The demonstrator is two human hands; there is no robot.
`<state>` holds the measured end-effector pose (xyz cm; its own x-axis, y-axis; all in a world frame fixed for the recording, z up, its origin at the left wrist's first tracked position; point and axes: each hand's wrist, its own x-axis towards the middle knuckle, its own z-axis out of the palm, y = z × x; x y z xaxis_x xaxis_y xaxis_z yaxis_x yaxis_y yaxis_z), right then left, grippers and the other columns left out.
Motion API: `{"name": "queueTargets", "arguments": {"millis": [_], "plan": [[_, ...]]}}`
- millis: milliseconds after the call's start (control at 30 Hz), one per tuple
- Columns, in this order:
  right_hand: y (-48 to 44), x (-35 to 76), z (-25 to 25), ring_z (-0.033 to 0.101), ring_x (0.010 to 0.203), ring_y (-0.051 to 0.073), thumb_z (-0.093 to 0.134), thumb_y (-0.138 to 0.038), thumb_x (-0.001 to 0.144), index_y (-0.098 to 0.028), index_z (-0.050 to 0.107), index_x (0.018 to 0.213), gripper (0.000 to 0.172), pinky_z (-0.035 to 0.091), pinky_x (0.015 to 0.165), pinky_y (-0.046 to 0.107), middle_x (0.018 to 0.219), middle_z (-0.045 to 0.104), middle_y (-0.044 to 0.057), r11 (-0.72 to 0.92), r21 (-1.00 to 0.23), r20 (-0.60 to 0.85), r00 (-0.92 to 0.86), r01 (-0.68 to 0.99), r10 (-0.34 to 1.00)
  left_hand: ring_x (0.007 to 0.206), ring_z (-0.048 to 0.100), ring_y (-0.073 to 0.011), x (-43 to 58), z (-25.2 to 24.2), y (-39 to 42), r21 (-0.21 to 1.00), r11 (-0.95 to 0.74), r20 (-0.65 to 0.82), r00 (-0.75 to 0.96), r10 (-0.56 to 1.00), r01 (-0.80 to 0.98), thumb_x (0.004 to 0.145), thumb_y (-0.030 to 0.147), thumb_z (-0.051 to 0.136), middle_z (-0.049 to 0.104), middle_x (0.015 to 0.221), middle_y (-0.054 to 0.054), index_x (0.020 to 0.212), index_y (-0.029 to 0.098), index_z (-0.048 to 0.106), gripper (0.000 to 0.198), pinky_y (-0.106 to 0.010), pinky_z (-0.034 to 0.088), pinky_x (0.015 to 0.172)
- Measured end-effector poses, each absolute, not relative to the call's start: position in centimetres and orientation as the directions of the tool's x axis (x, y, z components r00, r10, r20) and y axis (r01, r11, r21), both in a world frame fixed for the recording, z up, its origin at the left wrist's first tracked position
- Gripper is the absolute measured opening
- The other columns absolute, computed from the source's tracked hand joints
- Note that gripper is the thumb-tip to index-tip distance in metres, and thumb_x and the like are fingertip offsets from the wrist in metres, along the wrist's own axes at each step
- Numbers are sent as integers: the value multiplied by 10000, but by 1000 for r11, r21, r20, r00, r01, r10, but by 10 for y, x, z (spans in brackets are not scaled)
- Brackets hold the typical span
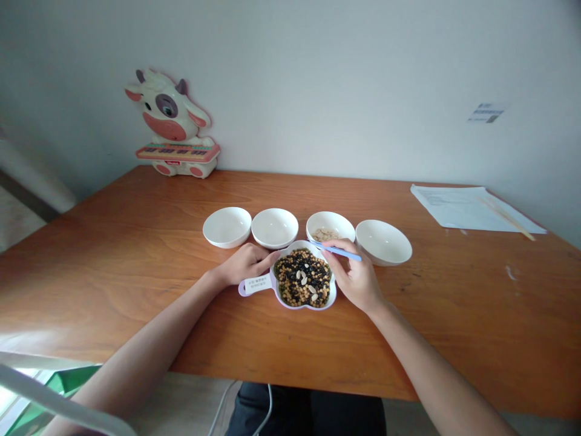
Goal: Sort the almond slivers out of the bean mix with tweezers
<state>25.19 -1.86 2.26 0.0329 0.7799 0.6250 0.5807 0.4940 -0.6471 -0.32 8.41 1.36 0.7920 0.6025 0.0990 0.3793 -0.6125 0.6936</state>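
Note:
A flower-shaped bowl with a lilac rim and a short labelled handle stands near the table's front. It holds a mix of black and yellow beans or seeds, with several pale flat seeds lying on top. My left hand is closed at the bowl's left edge, its thumb and fingers on the rim. Between the fingers of my right hand is a pair of light blue tweezers. Their tips are over the near rim of a white bowl with pale seeds inside.
Left of the seed bowl are two white bowls; another white bowl is on its right. A cow-shaped toy piano stands at the back left. Paper sheets with chopsticks lie at the back right of the wooden table.

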Motion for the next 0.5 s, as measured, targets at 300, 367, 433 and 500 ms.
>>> {"name": "queueTargets", "arguments": {"millis": [300,367,433,500], "plan": [[-17,260,19,736,845,205,613,-227,973,-233,661,1052,92,620,728,337,950,763,57,594,-465,721,-109,656,684,460,342,-66,-4,14,83,694,-606,82,794,602,389,1059,464,351,418,485,20,533,151,400,614,-204,260,438],[-17,262,17,736,821,198,608,-217,973,-232,661,1041,88,617,693,325,938,764,53,623,-427,723,-166,656,670,461,343,-67,-4,15,83,695,-607,86,794,602,386,1056,469,354,417,487,20,535,153,398,611,-206,264,440],[-17,263,16,736,832,198,599,-199,971,-232,655,1061,111,617,688,328,958,763,58,634,-415,717,-195,652,669,458,339,-66,-4,15,84,696,-607,85,796,600,384,1055,472,352,410,485,22,530,156,383,613,-207,264,441],[-18,264,15,734,842,197,600,-181,965,-234,649,1077,134,615,681,328,974,760,61,629,-423,706,-197,652,680,458,337,-65,-3,15,84,694,-607,80,797,599,387,1056,471,346,404,485,21,528,158,369,614,-208,263,444]]}}
